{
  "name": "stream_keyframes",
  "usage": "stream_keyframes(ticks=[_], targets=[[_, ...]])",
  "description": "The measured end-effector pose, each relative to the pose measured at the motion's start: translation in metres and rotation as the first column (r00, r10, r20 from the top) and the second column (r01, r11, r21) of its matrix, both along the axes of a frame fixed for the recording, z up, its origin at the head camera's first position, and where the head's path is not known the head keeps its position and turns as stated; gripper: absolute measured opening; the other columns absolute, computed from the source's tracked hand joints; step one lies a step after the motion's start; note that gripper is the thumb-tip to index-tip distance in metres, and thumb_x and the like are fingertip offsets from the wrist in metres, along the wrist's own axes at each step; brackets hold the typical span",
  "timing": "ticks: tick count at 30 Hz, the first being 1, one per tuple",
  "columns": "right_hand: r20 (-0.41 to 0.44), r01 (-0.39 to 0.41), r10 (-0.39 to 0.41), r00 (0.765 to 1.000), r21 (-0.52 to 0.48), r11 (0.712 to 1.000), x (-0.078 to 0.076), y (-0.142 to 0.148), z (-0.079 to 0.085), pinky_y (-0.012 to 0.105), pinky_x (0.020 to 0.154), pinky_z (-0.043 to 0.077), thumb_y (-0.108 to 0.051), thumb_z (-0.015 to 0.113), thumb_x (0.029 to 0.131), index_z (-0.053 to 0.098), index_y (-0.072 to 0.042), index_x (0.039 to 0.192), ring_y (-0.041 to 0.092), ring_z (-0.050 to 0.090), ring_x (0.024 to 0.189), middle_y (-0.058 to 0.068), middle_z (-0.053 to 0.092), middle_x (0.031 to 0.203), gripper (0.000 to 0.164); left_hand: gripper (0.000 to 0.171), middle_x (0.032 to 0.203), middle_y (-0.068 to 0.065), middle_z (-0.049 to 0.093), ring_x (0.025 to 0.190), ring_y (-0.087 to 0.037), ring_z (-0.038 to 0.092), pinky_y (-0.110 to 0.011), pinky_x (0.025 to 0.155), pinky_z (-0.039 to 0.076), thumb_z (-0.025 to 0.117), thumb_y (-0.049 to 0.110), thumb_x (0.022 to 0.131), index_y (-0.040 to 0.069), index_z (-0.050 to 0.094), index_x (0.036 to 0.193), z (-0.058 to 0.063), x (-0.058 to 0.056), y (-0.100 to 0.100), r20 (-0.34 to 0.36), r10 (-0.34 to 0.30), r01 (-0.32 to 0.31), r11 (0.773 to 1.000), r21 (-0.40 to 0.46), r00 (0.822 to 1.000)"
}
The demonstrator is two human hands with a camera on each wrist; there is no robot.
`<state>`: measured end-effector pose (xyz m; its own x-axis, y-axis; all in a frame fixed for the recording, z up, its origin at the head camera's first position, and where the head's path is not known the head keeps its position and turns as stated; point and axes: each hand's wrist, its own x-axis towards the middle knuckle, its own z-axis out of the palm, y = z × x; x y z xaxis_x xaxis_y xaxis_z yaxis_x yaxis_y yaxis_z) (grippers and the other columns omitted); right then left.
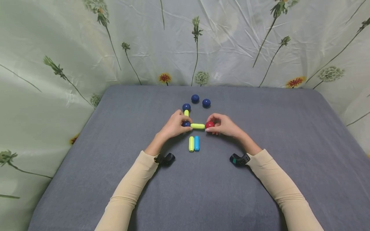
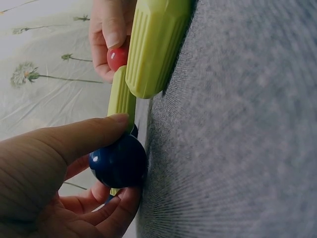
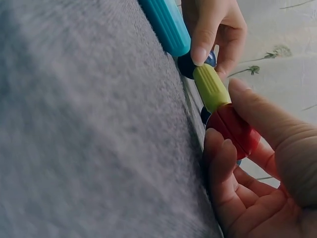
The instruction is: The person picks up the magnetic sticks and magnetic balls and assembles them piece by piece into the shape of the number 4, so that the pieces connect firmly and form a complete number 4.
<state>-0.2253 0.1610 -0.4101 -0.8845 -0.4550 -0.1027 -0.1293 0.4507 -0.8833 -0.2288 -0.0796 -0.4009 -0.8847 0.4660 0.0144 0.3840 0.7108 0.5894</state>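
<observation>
Gripping a glossy dark-blue plastic ball [image 2: 121,161] in the left hand [image 1: 175,124], left of a ribbed yellow-green plastic rod [image 1: 198,126], and a glossy red ball [image 1: 209,124] in the right hand [image 1: 226,125], right of it; best held squarely in line.

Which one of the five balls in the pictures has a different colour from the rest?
The red ball, held by the right hand. It alone is red; the other four balls are all dark blue.

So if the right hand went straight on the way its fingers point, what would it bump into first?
Likely the yellow-green rod just left of the red ball the right hand holds; rod and ball look touching, though depth is hard to judge.
</observation>
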Motion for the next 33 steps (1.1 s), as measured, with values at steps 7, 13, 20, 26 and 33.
stream_keyframes(ticks=[7, 13, 20, 26, 33], targets=[[-0.021, 0.005, -0.004, 1.000, 0.029, 1.000, 0.001, -0.001, 0.000, 0.023, 0.054, 0.047, -0.014, 0.073, 0.081, 0.055, -0.003, 0.105, 0.007, 0.053, 0.055, 0.013, 0.058, 0.095, 0.032, 0.025, 0.091, -0.007, 0.044, 0.083, -0.018, 0.038, -0.026, 0.068, 0.030, 0.073, 0.023, 0.081, 0.010, 0.071, 0.102, 0.001, 0.000, 0.001, 0.008, 0.007, -0.007, 1.000, -0.004, 1.000], [-0.028, 0.002, -0.001, 1.000, 0.038, 0.999, 0.001, 0.000, 0.000, 0.023, 0.054, 0.047, -0.014, 0.072, 0.081, 0.055, -0.003, 0.107, 0.007, 0.053, 0.056, 0.014, 0.059, 0.096, 0.033, 0.025, 0.093, -0.007, 0.045, 0.083, -0.018, 0.040, -0.027, 0.068, 0.032, 0.073, 0.024, 0.081, 0.010, 0.071, 0.102, 0.002, 0.001, 0.003, -0.024, 0.014, -0.015, 0.999, -0.051, 1.000], [-0.028, -0.058, 0.059, 0.998, 0.026, 0.998, 0.003, 0.004, 0.001, 0.023, 0.054, 0.046, -0.011, 0.072, 0.080, 0.056, -0.001, 0.110, 0.005, 0.052, 0.057, 0.017, 0.059, 0.102, 0.035, 0.028, 0.095, -0.005, 0.049, 0.087, -0.020, 0.040, -0.030, 0.074, 0.031, 0.076, 0.029, 0.078, 0.012, 0.074, 0.100, 0.005, 0.004, 0.010, -0.148, -0.021, 0.001, 0.991, -0.137, 0.989], [-0.007, -0.098, 0.098, 0.995, 0.006, 0.995, 0.005, 0.006, 0.003, 0.024, 0.054, 0.046, -0.009, 0.071, 0.081, 0.056, 0.001, 0.114, 0.006, 0.053, 0.059, 0.020, 0.058, 0.108, 0.037, 0.030, 0.100, -0.003, 0.053, 0.091, -0.020, 0.039, -0.031, 0.074, 0.032, 0.076, 0.032, 0.078, 0.016, 0.074, 0.103, 0.005, 0.005, 0.018, -0.159, -0.069, 0.043, 0.986, -0.162, 0.985], [-0.003, -0.101, 0.101, 0.995, -0.001, 0.995, 0.006, 0.007, 0.004, 0.024, 0.055, 0.046, -0.009, 0.071, 0.081, 0.056, 0.001, 0.114, 0.007, 0.052, 0.059, 0.020, 0.058, 0.107, 0.037, 0.026, 0.098, -0.002, 0.058, 0.093, -0.019, 0.043, -0.032, 0.074, 0.032, 0.075, 0.030, 0.079, 0.016, 0.074, 0.101, 0.002, 0.003, 0.022, -0.169, -0.074, 0.048, 0.987, -0.154, 0.983]])
